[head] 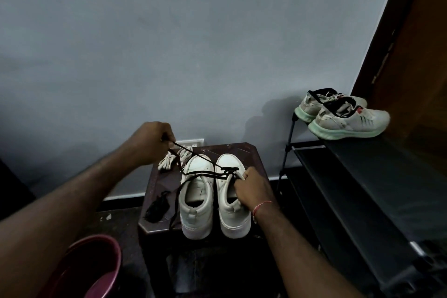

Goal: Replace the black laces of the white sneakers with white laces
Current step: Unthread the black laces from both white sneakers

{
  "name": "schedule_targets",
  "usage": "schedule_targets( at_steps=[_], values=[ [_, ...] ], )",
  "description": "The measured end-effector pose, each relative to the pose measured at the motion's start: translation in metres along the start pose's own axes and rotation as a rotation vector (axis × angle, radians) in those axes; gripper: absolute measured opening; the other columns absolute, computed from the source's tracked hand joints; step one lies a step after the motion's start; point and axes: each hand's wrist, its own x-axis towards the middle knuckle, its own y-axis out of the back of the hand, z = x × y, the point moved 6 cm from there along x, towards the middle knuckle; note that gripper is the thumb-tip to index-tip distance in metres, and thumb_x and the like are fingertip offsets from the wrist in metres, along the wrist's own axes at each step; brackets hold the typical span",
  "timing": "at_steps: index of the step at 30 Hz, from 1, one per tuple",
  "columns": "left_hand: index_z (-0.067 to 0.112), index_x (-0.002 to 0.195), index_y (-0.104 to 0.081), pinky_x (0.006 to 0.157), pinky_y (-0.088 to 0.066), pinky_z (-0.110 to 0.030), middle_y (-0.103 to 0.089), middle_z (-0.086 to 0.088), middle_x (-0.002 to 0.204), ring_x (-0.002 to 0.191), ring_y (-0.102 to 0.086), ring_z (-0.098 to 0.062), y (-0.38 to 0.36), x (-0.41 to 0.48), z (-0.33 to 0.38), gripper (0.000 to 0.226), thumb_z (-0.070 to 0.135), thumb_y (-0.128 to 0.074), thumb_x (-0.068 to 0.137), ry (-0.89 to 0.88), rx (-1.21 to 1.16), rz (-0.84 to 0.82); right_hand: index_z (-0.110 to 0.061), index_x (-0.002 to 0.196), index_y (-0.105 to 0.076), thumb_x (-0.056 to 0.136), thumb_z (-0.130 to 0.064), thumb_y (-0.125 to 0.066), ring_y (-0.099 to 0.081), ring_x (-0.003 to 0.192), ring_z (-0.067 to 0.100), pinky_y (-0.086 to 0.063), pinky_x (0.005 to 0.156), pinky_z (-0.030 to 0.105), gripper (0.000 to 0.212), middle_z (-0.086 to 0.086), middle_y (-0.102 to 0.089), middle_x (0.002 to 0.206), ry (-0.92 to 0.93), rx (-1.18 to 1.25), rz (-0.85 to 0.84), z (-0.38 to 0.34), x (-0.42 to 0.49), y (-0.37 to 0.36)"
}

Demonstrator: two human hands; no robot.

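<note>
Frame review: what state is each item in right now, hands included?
left hand: raised, pinches black lace
right hand: grips right sneaker
black lace: partly pulled out, threaded near the toe only
right sneaker: partly laced, upright on stool
left sneaker: unlaced, upright
white laces: bundled, unused
loose black lace: removed, heaped on stool

White sneakers (197, 191) stand paired; black lace (229, 168) trails loose.

Left hand (154, 139) pulls black lace (200, 172); right hand (251, 189) grips right sneaker (231, 201).
</note>
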Motion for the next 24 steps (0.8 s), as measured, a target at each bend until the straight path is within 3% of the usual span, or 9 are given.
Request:
schedule_targets(
  at_steps=[2, 4, 6, 8, 12, 15, 18, 21, 24],
  values=[
    [0.012, 0.08, -0.066, 0.059, -0.047, -0.024, -0.067, -0.01, 0.08, 0.068, -0.062, -0.024, 0.009, 0.004, -0.014, 0.012, 0.0, -0.065, 0.083, 0.05, -0.016, 0.078, -0.02, 0.086, -0.049, 0.075, -0.028, -0.054, -0.063, 0.099, 0.031, -0.048, 0.08, 0.033, 0.014, 0.011, -0.066, 0.104, 0.005, -0.004, -0.002, 0.0, 0.0, 0.001],
    [0.011, 0.08, -0.065, 0.071, -0.054, -0.036, -0.068, -0.016, 0.085, 0.08, -0.066, -0.033, 0.028, 0.008, -0.039, 0.012, 0.0, -0.063, 0.082, 0.137, -0.043, 0.254, -0.02, 0.084, -0.047, 0.075, -0.028, -0.053, -0.062, 0.097, 0.032, -0.048, 0.08, 0.034, 0.014, 0.012, -0.065, 0.103, 0.006, 0.002, -0.002, 0.0, 0.0, 0.001],
    [0.013, 0.08, -0.064, 0.068, -0.059, -0.041, -0.068, -0.018, 0.087, 0.073, -0.068, -0.033, 0.046, 0.01, -0.068, 0.015, -0.002, -0.062, 0.081, 0.257, -0.14, 0.344, -0.02, 0.083, -0.047, 0.074, -0.03, -0.053, -0.062, 0.096, 0.032, -0.048, 0.08, 0.035, 0.015, 0.012, -0.065, 0.102, 0.007, 0.009, -0.001, 0.0, 0.0, 0.001],
    [0.008, 0.094, -0.064, 0.057, -0.06, -0.033, -0.067, -0.018, 0.095, 0.061, -0.068, -0.025, 0.048, 0.009, -0.088, 0.019, -0.006, -0.063, 0.082, 0.345, -0.228, 0.292, -0.02, 0.084, -0.047, 0.074, -0.03, -0.053, -0.062, 0.097, 0.032, -0.048, 0.08, 0.035, 0.015, 0.012, -0.065, 0.103, 0.014, -0.005, 0.0, -0.001, -0.001, 0.001],
    [0.005, 0.128, -0.054, 0.084, -0.052, -0.036, -0.053, -0.017, 0.126, 0.095, -0.066, -0.031, 0.017, -0.006, -0.054, 0.053, 0.01, -0.075, 0.08, 0.187, -0.159, 0.212, -0.019, 0.086, -0.049, 0.077, -0.029, -0.054, -0.062, 0.099, 0.032, -0.047, 0.08, 0.034, 0.014, 0.013, -0.065, 0.104, 0.014, -0.013, 0.003, -0.001, 0.002, -0.001],
    [0.007, 0.117, -0.063, 0.076, -0.048, -0.027, -0.06, -0.011, 0.114, 0.086, -0.065, -0.026, -0.023, -0.031, 0.004, 0.036, 0.01, -0.07, 0.082, 0.061, -0.236, 0.181, -0.016, 0.087, -0.052, 0.081, -0.032, -0.055, -0.063, 0.098, 0.032, -0.048, 0.08, 0.034, 0.018, 0.011, -0.067, 0.101, 0.014, -0.025, 0.039, 0.001, 0.001, -0.001],
    [0.012, 0.098, -0.07, 0.068, -0.041, -0.022, -0.069, -0.003, 0.09, 0.084, -0.065, -0.021, -0.077, -0.054, 0.056, 0.018, 0.022, -0.066, 0.083, 0.031, -0.238, -0.011, -0.015, 0.085, -0.054, 0.086, -0.037, -0.057, -0.063, 0.095, 0.032, -0.049, 0.078, 0.034, 0.022, 0.01, -0.068, 0.097, 0.039, -0.027, 0.091, 0.0, -0.004, 0.003],
    [0.009, 0.093, -0.068, 0.073, -0.044, -0.032, -0.068, -0.011, 0.094, 0.091, -0.063, -0.027, -0.117, -0.074, 0.094, 0.027, 0.034, -0.06, 0.085, 0.076, -0.121, -0.128, -0.013, 0.081, -0.053, 0.088, -0.034, -0.058, -0.063, 0.086, 0.031, -0.048, 0.072, 0.033, 0.023, 0.009, -0.068, 0.089, 0.049, 0.013, 0.135, 0.003, -0.011, 0.015],
    [0.008, 0.097, -0.063, 0.082, -0.042, -0.036, -0.062, -0.011, 0.105, 0.099, -0.058, -0.028, -0.129, -0.084, 0.108, 0.026, 0.031, -0.053, 0.088, 0.114, -0.096, -0.026, -0.013, 0.074, -0.051, 0.089, -0.032, -0.061, -0.063, 0.085, 0.033, -0.041, 0.066, 0.031, 0.026, 0.011, -0.068, 0.085, 0.068, 0.031, 0.235, 0.014, -0.027, 0.037]
  ],
)
